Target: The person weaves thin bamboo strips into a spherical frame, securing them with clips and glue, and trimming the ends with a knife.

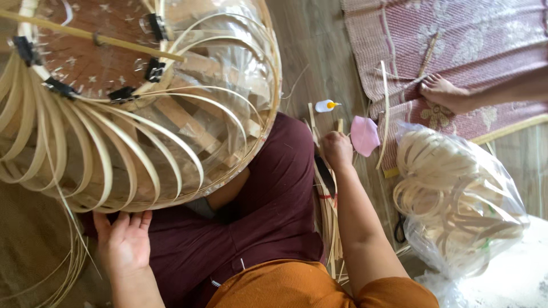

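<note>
Head view looks straight down on my lap, and what I see first is a big rounded lampshade frame (114, 108) made of thin, pale bamboo strips bent into smooth arcs. The strips fan out from a round wooden disc (85, 51), reddish brown and speckled, where small black binder clips (154, 69) pinch them to the rim. A slim bamboo stick (97, 39) lies across the disc. Clear plastic film (240, 63) wraps the far side of the frame, glossy and wrinkled.

My left hand (124, 242) sits just under the lower edge of the frame, palm up, fingers spread and loose, touching or nearly touching the strips; I cannot tell which. My right hand (338, 151) is well apart from the frame, down on the floor at my right side, fingers curled on a bundle of flat bamboo slats (328, 211) beside my dark maroon trousers (268, 211); I cannot tell how firmly it grips.

Just beyond that hand lie a small white glue bottle (325, 105) with a yellow tip and a pink, soft-looking scrap (364, 136). To the right, a clear bag (456, 199) holds coiled bamboo rings. Another person's foot (442, 91) rests on a woven reddish mat (456, 40).
</note>
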